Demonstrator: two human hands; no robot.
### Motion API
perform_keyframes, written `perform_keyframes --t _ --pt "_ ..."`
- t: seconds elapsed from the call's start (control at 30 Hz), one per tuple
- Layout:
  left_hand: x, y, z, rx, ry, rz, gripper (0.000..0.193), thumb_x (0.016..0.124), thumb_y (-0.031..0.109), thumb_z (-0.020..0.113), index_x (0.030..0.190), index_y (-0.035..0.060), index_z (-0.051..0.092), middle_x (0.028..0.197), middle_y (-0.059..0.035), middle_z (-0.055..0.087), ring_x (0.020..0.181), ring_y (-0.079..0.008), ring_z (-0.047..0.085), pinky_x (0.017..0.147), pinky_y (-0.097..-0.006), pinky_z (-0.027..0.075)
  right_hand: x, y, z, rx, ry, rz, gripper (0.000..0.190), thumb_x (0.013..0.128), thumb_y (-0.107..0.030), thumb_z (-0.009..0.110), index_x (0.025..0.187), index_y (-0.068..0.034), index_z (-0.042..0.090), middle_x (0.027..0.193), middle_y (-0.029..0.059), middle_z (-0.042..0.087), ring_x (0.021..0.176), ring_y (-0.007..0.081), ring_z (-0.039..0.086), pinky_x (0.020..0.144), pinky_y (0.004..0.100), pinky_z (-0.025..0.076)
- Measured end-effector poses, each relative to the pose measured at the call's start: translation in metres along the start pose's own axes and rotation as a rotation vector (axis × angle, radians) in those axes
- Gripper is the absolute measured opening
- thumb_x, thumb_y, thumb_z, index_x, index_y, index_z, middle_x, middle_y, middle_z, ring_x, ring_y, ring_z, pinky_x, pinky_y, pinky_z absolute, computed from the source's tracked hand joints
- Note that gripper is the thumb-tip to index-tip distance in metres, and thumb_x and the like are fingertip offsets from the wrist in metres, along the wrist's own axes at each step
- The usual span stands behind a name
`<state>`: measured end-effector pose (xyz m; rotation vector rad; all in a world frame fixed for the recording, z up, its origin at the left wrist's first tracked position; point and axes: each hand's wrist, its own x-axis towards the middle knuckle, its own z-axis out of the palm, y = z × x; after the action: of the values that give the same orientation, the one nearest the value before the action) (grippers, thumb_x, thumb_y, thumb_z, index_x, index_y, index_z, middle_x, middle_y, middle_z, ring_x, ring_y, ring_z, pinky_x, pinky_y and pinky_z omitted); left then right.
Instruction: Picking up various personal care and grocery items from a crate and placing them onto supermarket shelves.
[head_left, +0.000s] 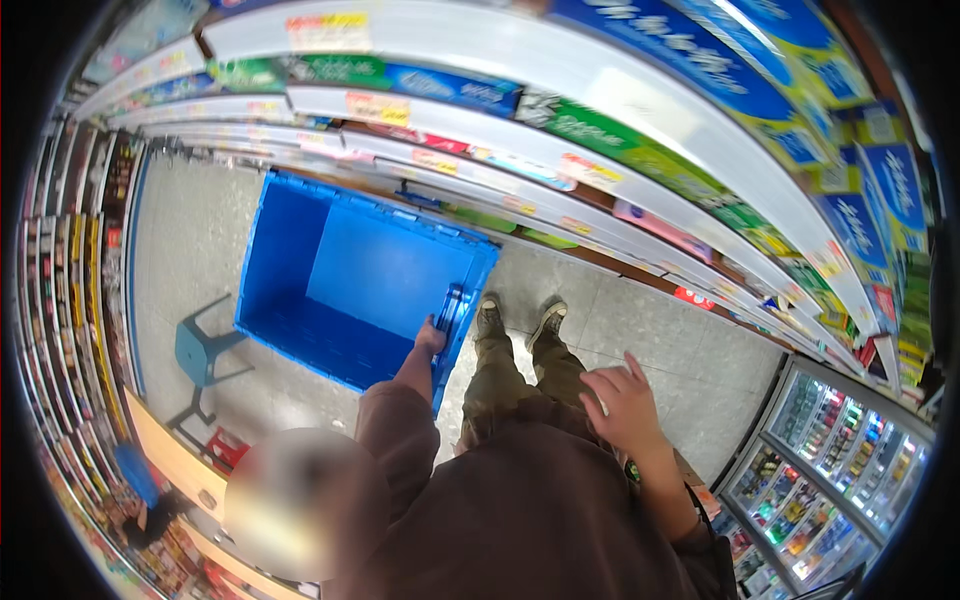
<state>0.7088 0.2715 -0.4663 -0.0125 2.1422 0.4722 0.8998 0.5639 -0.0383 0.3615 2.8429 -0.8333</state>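
Observation:
A large blue plastic tote, its inside facing up toward me, rests on or just above the floor along the shelf; I cannot tell which. My left hand grips its side nearest my legs. Close to those fingers, a narrow dark-blue part runs along the wall; whether it belongs to the tote is unclear. Off to the other side, my right hand hangs in the air with its fingers apart and nothing in it. It is nearest my trouser leg.
Shelves with white price rails and boxed goods run across the front. Glass-door coolers stand at right. A teal stool is left of the tote, by a wooden counter. Another person is beyond it.

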Motion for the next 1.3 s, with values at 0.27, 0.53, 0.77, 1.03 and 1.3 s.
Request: perform_keyframes --t 0.27,0.53,0.77,1.03,1.3 --pt "-0.123 0.113 -0.087 -0.122 0.605 0.570 0.031 0.074 -0.005 0.052 0.104 0.0014 0.062 0.102 -0.0170 0.061 0.092 -0.0352 0.062 0.080 -0.0421 0.050 -0.019 0.095 -0.154 -0.050 1.598 0.058 0.018 0.086 0.006 0.065 0.104 0.004 0.064 0.102 0.0142 0.068 0.096 0.0254 0.065 0.094 0.0380 0.049" --pt "-0.243 0.235 -0.086 0.194 0.233 1.239 0.024 0.077 -0.002 0.057 0.100 0.0042 0.062 0.092 -0.0181 0.061 0.085 -0.0394 0.060 0.074 -0.0463 0.050 -0.028 0.135 -0.337 -0.232 1.431 -0.004 0.014 0.085 -0.005 0.067 0.097 0.000 0.072 0.100 0.0142 0.071 0.099 0.0292 0.066 0.091 0.0360 0.049" --pt "-0.297 0.270 -0.042 0.030 0.218 1.295 0.021 0.079 -0.001 0.058 0.099 0.0052 0.064 0.093 -0.0161 0.062 0.086 -0.0382 0.062 0.074 -0.0437 0.051 -0.014 0.199 -0.390 -0.266 0.766 0.168 0.033 0.095 -0.030 0.055 0.111 -0.005 0.071 0.122 0.0151 0.066 0.118 0.0346 0.058 0.104 0.0449 0.040" --pt "-0.308 0.261 -0.032 0.117 0.181 1.209 0.017 0.081 0.003 0.059 0.095 0.0074 0.066 0.091 -0.0146 0.064 0.082 -0.0373 0.064 0.072 -0.0442 0.052 -0.006 0.202 -0.424 0.025 0.540 0.126 0.039 0.082 -0.012 0.073 0.117 0.000 0.065 0.113 0.0191 0.067 0.108 0.0311 0.064 0.095 0.0376 0.049" --pt "-0.303 0.248 -0.022 0.133 0.121 1.198 0.015 0.082 0.006 0.059 0.094 0.0083 0.067 0.091 -0.0146 0.064 0.080 -0.0372 0.064 0.071 -0.0452 0.052 -0.041 0.157 -0.425 -0.299 1.230 -0.069 0.034 0.078 -0.008 0.074 0.111 -0.002 0.067 0.104 0.0151 0.064 0.100 0.0338 0.063 0.087 0.0388 0.049"
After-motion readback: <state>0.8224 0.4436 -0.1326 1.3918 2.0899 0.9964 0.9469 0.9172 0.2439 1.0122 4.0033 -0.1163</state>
